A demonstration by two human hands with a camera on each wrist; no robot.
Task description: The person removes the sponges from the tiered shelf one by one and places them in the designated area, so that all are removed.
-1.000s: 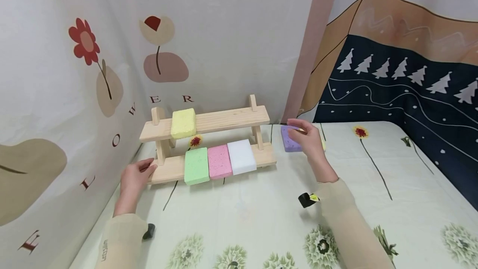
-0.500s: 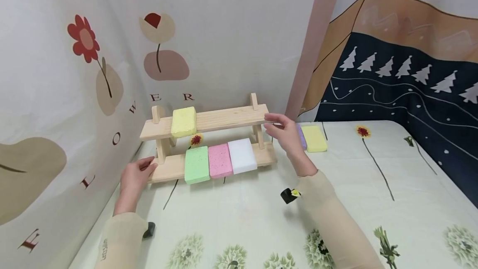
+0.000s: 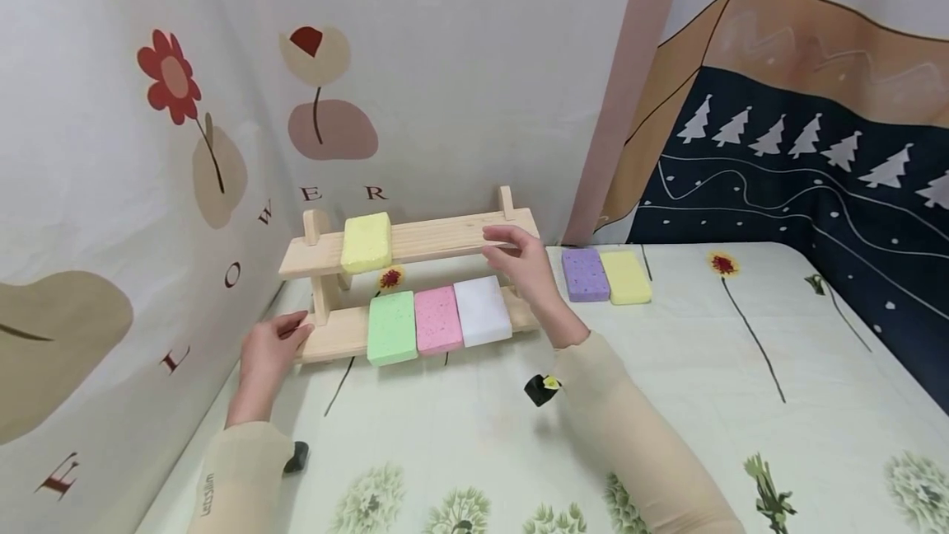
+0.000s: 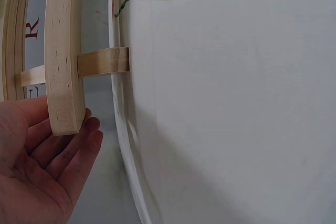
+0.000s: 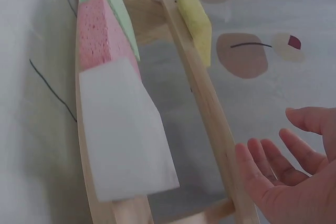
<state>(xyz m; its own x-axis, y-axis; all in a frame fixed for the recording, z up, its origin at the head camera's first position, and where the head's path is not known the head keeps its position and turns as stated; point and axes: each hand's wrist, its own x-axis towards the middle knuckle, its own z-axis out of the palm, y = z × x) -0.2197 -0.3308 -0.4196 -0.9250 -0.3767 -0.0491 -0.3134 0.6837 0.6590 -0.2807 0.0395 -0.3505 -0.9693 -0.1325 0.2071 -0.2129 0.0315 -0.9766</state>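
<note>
A two-tier wooden rack (image 3: pixel 460 236) stands against the curtain. My left hand (image 3: pixel 268 357) holds the left end of its lower board (image 4: pixel 63 77), thumb on one face and fingers on the other. My right hand (image 3: pixel 530 270), fingers apart and holding nothing, is in front of the upper board's right part; in the right wrist view it is beside that board (image 5: pixel 210 108). A yellow sponge (image 3: pixel 366 242) lies on the upper board's left side. On the lower board a green sponge (image 3: pixel 392 328), a pink sponge (image 3: pixel 438 320) and a white sponge (image 3: pixel 483 311) lie side by side.
Right of the rack, a purple sponge (image 3: pixel 586 275) and a second yellow sponge (image 3: pixel 626 277) lie together on the flower-printed cloth (image 3: pixel 704 353). Behind the rack hangs a pale printed curtain (image 3: pixel 474 105). A dark curtain with tree prints (image 3: pixel 749 171) borders the right side.
My right hand has moved left, from over the purple sponge to the rack's upper board, uncovering the purple and yellow sponges. My left hand has stayed at the lower board's end.
</note>
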